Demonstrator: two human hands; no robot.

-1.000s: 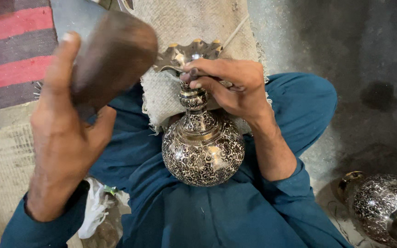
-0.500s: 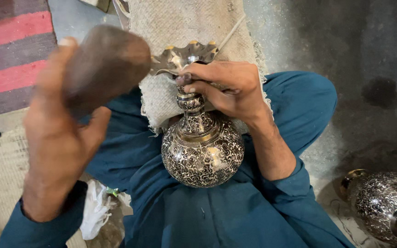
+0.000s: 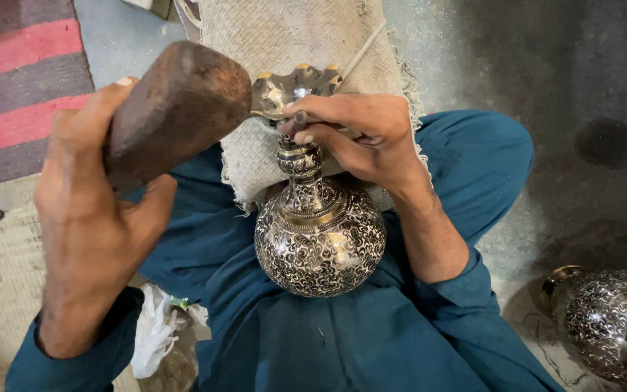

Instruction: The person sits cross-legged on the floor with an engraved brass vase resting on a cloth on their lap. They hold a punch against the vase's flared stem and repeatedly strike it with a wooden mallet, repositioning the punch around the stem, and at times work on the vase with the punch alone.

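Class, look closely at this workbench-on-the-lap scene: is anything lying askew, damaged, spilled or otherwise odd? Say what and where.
Little stands out. The engraved vase lies tilted across the lap, steadied at its neck by the right hand, while the left hand holds a wooden mallet. A second vase lies on its side on the floor. No damage shows.

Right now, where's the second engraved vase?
In the head view, the second engraved vase lies on the grey floor at the bottom right corner, beside the person's right knee.
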